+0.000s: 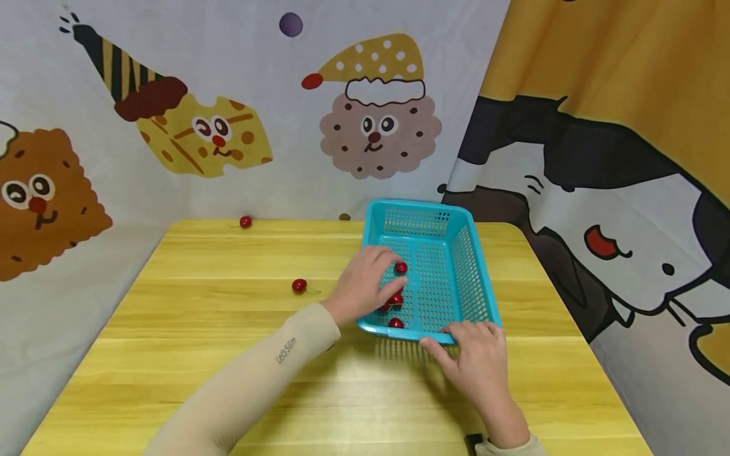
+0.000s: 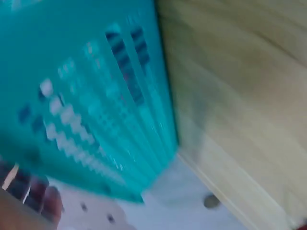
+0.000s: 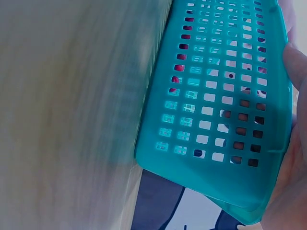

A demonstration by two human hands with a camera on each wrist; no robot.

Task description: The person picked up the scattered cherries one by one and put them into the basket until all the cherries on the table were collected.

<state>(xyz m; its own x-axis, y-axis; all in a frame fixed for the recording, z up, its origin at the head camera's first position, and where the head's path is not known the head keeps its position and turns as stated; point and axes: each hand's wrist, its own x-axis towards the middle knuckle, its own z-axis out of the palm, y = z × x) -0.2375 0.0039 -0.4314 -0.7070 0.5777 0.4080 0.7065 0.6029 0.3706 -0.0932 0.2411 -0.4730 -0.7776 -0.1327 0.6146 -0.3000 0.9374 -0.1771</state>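
A turquoise plastic basket (image 1: 485,278) with perforated walls stands on the wooden table, several red cherries (image 1: 396,300) inside along its left side. My left hand (image 1: 362,282) reaches over the basket's left rim, thumb and fingers spread apart. Another cherry (image 1: 401,268) shows between the thumb and fingertips; no firm pinch on it is visible. At the near right corner, my right hand (image 1: 476,361) grips the basket rim, thumb outside and fingers over the edge. In the right wrist view, the basket's wall (image 3: 211,100) appears beside that hand (image 3: 292,158). The left wrist view is blurred.
One cherry with a stem (image 1: 299,286) lies on the table (image 1: 228,354) left of the basket. A second loose cherry (image 1: 246,221) sits by the table's far edge. Behind the table hangs a cartoon-printed cloth (image 1: 285,139).
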